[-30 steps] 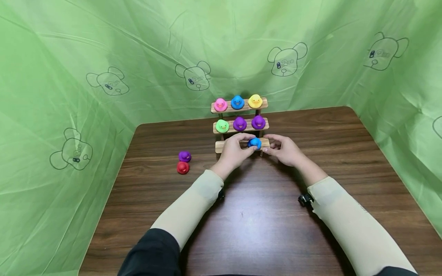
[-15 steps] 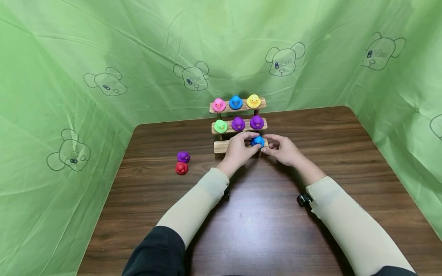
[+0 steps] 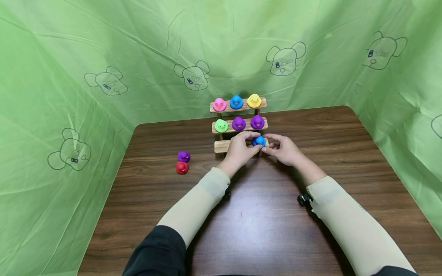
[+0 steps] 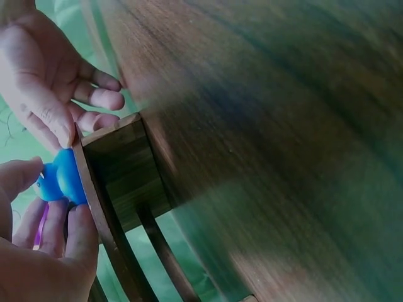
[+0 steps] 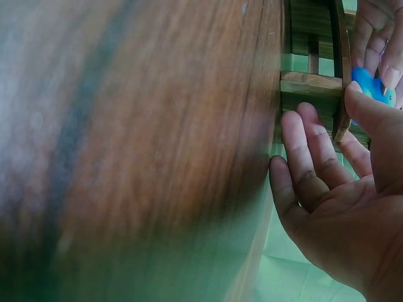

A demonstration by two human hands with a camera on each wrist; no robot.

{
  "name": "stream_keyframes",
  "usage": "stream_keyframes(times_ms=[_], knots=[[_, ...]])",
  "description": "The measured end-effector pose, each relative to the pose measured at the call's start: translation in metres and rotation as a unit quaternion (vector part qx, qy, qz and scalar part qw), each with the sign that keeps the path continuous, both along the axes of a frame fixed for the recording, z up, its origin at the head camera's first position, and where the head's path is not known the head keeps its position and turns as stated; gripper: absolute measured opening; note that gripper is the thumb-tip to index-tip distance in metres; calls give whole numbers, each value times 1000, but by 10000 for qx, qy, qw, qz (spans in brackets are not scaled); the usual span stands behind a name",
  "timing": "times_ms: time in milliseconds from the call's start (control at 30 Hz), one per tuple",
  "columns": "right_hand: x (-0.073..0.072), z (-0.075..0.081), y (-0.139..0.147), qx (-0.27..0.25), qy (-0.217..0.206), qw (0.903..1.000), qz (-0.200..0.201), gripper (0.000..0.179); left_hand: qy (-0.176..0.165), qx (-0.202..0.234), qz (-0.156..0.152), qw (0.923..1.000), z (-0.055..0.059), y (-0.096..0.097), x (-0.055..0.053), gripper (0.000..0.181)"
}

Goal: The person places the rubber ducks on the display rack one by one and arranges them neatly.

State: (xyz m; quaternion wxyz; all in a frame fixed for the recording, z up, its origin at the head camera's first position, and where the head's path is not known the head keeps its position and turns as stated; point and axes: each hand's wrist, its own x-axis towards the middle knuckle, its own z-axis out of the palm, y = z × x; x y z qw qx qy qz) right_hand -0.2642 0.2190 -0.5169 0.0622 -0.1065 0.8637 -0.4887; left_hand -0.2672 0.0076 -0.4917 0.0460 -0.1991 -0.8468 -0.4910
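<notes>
A three-tier wooden display stand (image 3: 221, 146) stands on the table. My left hand (image 3: 239, 148) pinches a blue rubber duck (image 3: 258, 141) between thumb and fingers at the right end of the lowest tier. In the left wrist view the blue duck (image 4: 65, 178) sits against the shelf board, partly hidden by the fingers. My right hand (image 3: 284, 150) is at that tier's right end, its thumb at the front edge beside the duck and its index finger behind. In the right wrist view the other fingers of the right hand (image 5: 340, 201) stay loosely apart below the board.
On the top tier sit a pink duck (image 3: 219, 104), a blue one and a yellow duck (image 3: 254, 100). The middle tier bears a green duck (image 3: 221, 125) and two purple ducks (image 3: 238, 123). A purple duck (image 3: 183, 156) and a red duck (image 3: 182, 167) lie left on the table. Green cloth (image 3: 145, 57) surrounds it.
My left hand has shifted slightly right with the blue duck, bringing it nearer the lowest tier's right end. The right hand has stayed almost still at the stand's end.
</notes>
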Motion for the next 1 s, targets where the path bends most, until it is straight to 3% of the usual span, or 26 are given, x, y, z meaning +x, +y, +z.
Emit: stream_keyframes(times_ms=[500,800,1000], knots=[[-1,-1,2,181,116,9998,6,57,408,-118,124,9990,4,-20,4,38],[-1,1,2,210,5,9998,-5,59,550,-170,112,9983,11,-45,18,37],[-1,0,2,236,5,9997,-20,59,660,22,185,9976,15,-66,27,36]])
